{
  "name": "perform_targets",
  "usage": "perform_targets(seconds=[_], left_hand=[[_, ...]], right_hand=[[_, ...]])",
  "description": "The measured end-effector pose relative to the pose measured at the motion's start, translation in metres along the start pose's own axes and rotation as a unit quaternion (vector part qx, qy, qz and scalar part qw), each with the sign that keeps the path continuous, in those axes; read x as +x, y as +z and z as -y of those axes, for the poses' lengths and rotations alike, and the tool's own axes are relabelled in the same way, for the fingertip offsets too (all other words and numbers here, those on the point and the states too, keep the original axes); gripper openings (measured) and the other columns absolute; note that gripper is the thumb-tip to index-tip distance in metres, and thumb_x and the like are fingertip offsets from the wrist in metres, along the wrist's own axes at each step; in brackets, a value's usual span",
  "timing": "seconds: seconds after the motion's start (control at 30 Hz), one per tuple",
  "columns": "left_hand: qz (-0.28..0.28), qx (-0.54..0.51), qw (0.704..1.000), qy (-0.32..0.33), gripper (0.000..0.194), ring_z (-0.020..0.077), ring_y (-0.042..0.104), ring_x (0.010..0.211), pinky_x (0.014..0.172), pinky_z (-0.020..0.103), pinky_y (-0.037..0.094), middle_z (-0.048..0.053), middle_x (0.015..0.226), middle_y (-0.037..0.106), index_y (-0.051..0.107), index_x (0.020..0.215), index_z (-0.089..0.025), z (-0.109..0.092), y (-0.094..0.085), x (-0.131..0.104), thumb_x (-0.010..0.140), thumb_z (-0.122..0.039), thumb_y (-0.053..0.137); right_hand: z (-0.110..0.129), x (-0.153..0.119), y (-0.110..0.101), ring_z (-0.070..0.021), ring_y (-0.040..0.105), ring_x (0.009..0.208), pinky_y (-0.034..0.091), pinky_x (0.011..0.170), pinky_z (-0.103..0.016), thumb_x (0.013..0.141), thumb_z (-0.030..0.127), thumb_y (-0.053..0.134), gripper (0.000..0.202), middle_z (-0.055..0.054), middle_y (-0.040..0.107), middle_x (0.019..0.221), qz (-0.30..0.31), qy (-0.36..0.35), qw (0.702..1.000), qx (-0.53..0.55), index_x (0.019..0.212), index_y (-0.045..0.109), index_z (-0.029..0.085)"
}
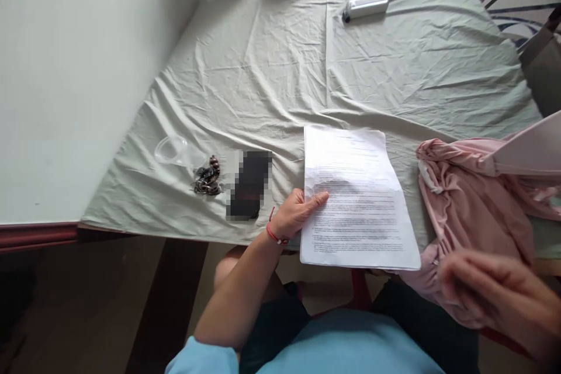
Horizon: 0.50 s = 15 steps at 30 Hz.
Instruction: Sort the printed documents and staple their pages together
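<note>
Watching remotely, I'm seeing the papers lying left of the pink cloth, long axis running alongside; my nearer left hand is pinching their left edge; my right hand is blurring before the cloth, grip impossible to tell.

A wrinkled, pale green cloth-covered table spreads wide, and at near left sit a clear round plastic tub, a tangled dark metallic bunch and a pixelated black rectangular slab! A white printed paper sheaf overlaps the near edge, contact unclear; soft pink fabric sprawls right; a white oblong device lies farther back.
</note>
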<state>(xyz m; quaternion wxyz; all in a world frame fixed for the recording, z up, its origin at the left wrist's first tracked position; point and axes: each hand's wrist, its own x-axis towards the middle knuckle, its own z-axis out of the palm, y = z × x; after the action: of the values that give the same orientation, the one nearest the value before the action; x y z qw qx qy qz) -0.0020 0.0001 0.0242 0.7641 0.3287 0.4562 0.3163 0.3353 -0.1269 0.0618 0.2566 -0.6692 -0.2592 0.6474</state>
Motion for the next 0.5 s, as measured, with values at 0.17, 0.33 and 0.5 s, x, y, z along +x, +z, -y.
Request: perform_targets(seconds=[0.17,0.33,0.5], left_hand=[[-0.018,0.079,0.997,0.010,0.056,0.0289,0.078,0.087,0.080,0.037,0.061,0.015,0.094,0.082,0.083,0.096,-0.009,-0.001,0.003,-0.004,0.079,-0.062,0.084],[-0.030,0.101,0.994,0.013,0.059,0.0278,0.078,0.086,0.078,0.035,0.061,0.014,0.094,0.083,0.083,0.095,-0.010,-0.002,0.006,-0.004,0.075,-0.065,0.086],[-0.034,0.100,0.994,0.017,0.059,0.0284,0.077,0.089,0.081,0.036,0.061,0.015,0.098,0.083,0.083,0.098,-0.010,-0.005,0.004,-0.002,0.073,-0.063,0.087]], right_hand=[[-0.076,-0.032,0.001,-0.0151,0.057,0.043,0.048,0.035,-0.028,0.061,0.073,0.084,0.053,-0.010,0.076,0.076,-0.002,0.150,0.989,-0.004,0.081,0.079,0.024],[-0.078,-0.029,0.039,-0.0048,0.040,0.045,0.033,0.034,-0.016,0.068,0.064,0.089,0.055,-0.010,0.074,0.077,-0.050,0.132,0.973,0.181,0.088,0.075,0.015],[-0.063,-0.006,0.065,-0.0002,0.029,0.047,0.026,0.035,-0.011,0.055,0.046,0.102,0.051,0.001,0.065,0.072,-0.117,0.072,0.925,0.355,0.076,0.064,0.018]])
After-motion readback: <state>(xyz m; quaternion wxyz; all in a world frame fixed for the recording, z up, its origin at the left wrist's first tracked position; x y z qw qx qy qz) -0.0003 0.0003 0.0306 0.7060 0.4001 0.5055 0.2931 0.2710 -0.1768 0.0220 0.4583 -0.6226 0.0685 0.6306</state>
